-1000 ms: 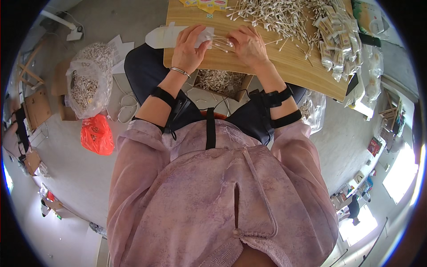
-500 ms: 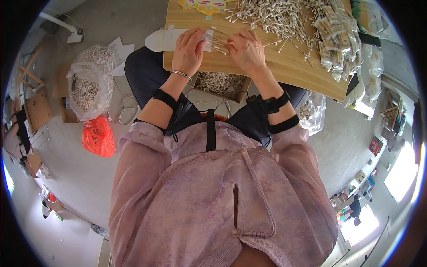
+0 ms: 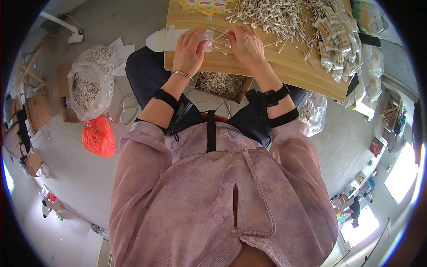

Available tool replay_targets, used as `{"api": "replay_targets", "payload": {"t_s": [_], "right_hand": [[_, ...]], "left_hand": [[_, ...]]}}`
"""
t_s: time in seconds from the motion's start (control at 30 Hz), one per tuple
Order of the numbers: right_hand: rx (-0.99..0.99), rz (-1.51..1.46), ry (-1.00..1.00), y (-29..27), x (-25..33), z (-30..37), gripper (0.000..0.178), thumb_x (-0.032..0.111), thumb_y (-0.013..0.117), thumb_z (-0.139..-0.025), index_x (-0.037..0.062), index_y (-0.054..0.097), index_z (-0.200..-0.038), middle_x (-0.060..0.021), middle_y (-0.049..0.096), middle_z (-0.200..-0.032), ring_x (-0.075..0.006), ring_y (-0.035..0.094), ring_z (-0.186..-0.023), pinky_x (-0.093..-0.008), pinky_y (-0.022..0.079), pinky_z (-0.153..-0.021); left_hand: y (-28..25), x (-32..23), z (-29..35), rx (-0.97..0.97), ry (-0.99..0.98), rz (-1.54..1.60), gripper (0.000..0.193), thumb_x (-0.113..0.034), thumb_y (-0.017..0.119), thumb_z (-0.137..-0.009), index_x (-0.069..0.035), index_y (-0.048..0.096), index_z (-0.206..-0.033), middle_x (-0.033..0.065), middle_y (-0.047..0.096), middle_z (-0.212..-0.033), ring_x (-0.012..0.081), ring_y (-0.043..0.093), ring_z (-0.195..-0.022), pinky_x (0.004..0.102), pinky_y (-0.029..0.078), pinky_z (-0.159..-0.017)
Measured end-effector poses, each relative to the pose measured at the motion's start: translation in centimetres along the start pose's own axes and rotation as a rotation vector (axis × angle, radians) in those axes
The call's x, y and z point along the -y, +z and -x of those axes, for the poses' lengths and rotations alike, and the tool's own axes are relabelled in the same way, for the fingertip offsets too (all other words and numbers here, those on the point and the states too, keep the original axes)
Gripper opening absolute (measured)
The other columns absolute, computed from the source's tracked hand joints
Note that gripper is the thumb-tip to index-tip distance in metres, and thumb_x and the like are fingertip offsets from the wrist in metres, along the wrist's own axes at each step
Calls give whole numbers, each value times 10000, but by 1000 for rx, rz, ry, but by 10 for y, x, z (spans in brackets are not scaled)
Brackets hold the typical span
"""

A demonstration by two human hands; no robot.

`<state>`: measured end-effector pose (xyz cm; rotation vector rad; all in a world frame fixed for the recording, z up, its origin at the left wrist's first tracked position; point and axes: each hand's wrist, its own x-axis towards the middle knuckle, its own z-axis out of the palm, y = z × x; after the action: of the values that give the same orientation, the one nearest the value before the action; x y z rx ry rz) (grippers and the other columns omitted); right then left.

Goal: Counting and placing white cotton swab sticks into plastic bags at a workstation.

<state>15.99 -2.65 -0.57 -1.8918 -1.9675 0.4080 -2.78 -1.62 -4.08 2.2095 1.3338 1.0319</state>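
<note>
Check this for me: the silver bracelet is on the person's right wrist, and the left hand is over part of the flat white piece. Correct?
Not quite: the silver bracelet is on the left wrist, as the head view shows. The left hand is indeed over part of the flat white piece.

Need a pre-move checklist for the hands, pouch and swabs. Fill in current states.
1. Left hand on the white translucent pouch: ok.
2. Right hand at the swabs between the hands: ok; firm grip on them: cannot tell.
3. Those swabs lined up parallel: not ok, they lie at differing angles.
4. Pouch mouth open: cannot tell, the left hand covers much of that end.
5. More swabs on the table: ok, a large pile lies beyond the right hand.
</note>
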Motion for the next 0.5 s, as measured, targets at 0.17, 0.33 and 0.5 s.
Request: {"api": "replay_targets", "payload": {"t_s": [0.17, 0.33, 0.5], "right_hand": [[-35, -6, -189, -1, 2, -2, 176, 174, 647, -789, 148, 662, -962, -57, 557, -1004, -267, 517, -1050, -389, 476, -860], [6, 46, -205, 6, 2, -8, 191, 172, 663, -771, 147, 665, -961, -46, 556, -991, -258, 512, -1043, -388, 470, -866], [-43, -16, -186, 6, -4, -9, 148, 152, 635, -788, 137, 672, -931, -49, 576, -965, -270, 527, -1013, -388, 463, -871]], "left_hand": [[-1, -3, 1, -8, -46, 5, 332, -42, 538, -857, -94, 539, -1185, 114, 582, -1150, 328, 522, -1073, 399, 446, -915], [-1, -4, 1, -6, -64, 14, 379, 18, 486, -851, -94, 514, -1212, 122, 584, -1135, 329, 525, -1065, 399, 449, -911], [-3, -6, 0, -9, -53, 25, 374, 11, 492, -847, -86, 516, -1207, 127, 582, -1134, 334, 527, -1060, 402, 449, -907]]}}
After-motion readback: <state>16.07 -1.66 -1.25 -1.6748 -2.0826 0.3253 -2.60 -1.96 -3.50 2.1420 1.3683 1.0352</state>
